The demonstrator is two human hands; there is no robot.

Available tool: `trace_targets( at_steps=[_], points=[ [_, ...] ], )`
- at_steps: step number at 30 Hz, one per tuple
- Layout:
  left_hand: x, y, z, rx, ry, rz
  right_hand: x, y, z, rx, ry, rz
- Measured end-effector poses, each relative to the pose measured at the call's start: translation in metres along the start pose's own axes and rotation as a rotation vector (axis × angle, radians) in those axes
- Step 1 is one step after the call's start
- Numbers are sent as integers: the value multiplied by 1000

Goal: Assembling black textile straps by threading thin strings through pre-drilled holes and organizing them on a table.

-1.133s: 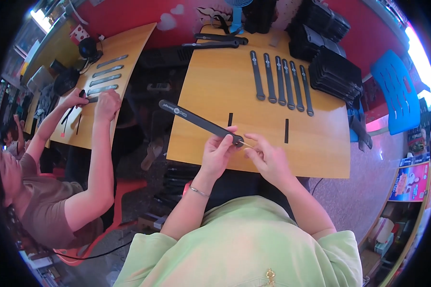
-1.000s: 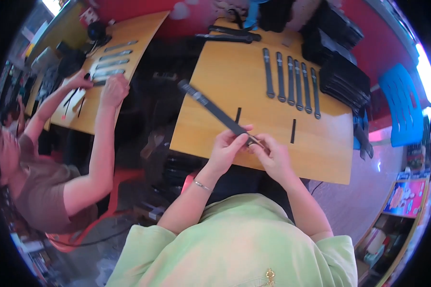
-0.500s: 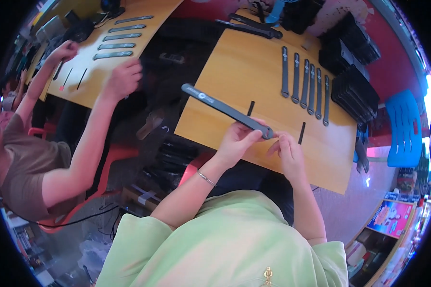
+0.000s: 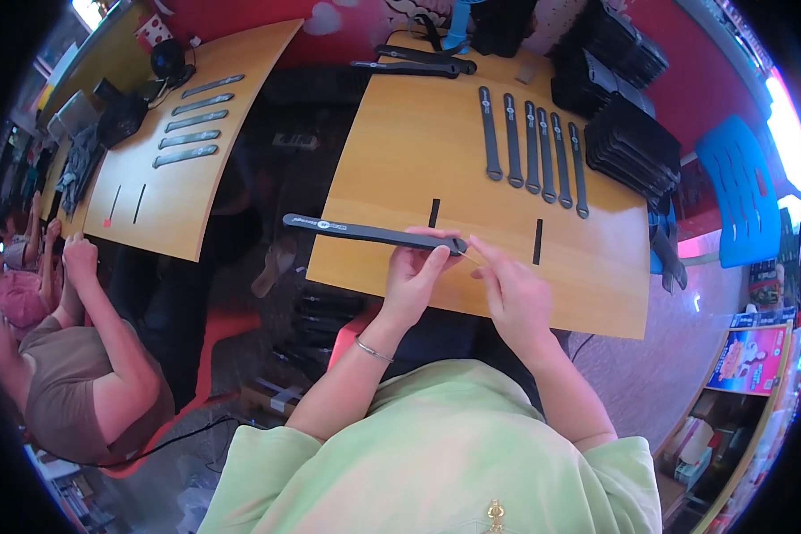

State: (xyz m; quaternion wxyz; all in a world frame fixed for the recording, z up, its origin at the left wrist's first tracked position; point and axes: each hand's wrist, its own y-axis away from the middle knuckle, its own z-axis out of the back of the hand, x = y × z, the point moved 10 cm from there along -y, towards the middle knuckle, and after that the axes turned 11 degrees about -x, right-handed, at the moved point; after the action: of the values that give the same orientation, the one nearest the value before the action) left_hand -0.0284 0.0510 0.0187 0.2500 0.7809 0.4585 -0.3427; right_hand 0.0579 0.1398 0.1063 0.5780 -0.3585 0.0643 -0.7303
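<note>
A long flat grey strap [image 4: 365, 233] with white print and a small hole in its near end lies across the fingers of my left hand [image 4: 411, 278]. My left thumb presses on it close to that end, while the printed end sticks out to the left past the table edge. Right beside the holed end, my right hand [image 4: 514, 289] pinches a thin pale strand [image 4: 472, 258], whose full length I cannot make out. Beyond my hands, two short black strips, one on the left [image 4: 434, 213] and one on the right [image 4: 538, 241], lie on the wooden table [image 4: 392, 151].
Several similar straps [image 4: 532, 147] lie in a row toward the far right. Stacked black items [image 4: 632, 151] stand at that edge, near a blue plastic chair [image 4: 737, 191]. At the left, a person in a brown shirt [image 4: 89, 383] sits by another table [image 4: 165, 205] with more straps.
The strap's printed end has swung toward me, so it lies more level. My right hand has opened out slightly from the strap's end. The other person's hands have left their table.
</note>
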Motion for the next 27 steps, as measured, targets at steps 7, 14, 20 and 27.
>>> trace_targets(
  at_steps=[7,14,20,27],
  points=[
    [1,-1,4,-16,1,-22,3,0,5,-41,21,32],
    [0,-2,4,-12,-52,-45,11,-2,7,-8,97,96],
    [-8,0,4,-21,-175,-177,14,-5,4,28,185,104],
    [-17,8,2,-69,-397,-345,-7,5,-14,121,6,-119]
  ],
)
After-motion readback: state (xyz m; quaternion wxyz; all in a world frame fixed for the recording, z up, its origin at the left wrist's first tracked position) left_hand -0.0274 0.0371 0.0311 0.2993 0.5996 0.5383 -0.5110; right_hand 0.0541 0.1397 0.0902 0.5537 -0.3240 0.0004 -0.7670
